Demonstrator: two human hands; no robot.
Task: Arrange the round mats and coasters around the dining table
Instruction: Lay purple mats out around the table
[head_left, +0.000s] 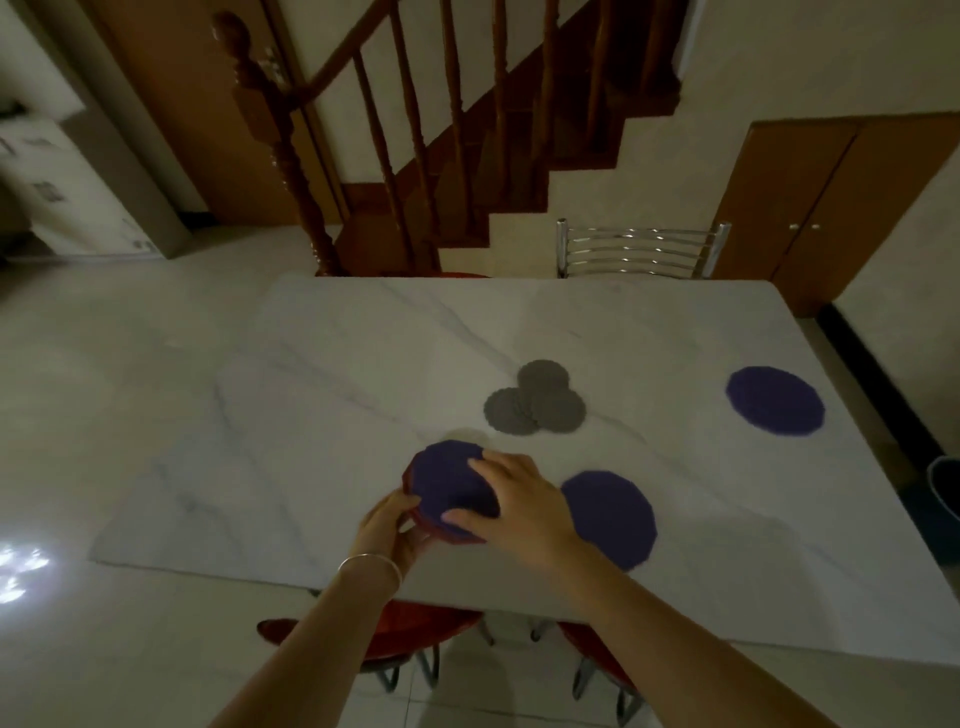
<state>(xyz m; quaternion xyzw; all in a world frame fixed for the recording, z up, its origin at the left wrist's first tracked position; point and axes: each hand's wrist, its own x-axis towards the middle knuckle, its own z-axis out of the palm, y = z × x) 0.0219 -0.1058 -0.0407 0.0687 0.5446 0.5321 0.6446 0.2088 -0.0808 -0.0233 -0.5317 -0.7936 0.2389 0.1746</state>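
A stack of round mats (448, 480), purple on top with dark red ones beneath, hovers low over the white marble dining table (363, 374) near its front edge. My left hand (389, 530) grips the stack from its near left side. My right hand (519, 509) lies on the top purple mat with fingers spread over its right half. One purple mat (615, 514) lies flat just right of the stack. Another purple mat (775, 400) lies at the table's right side. Three overlapping grey coasters (537, 400) rest in a cluster at the table's middle.
A metal-backed chair (641, 249) stands at the far side of the table. Red-seated chairs (415, 629) are tucked under the near edge. A wooden staircase (415, 145) rises behind. A dark bin (943, 499) sits on the floor at right.
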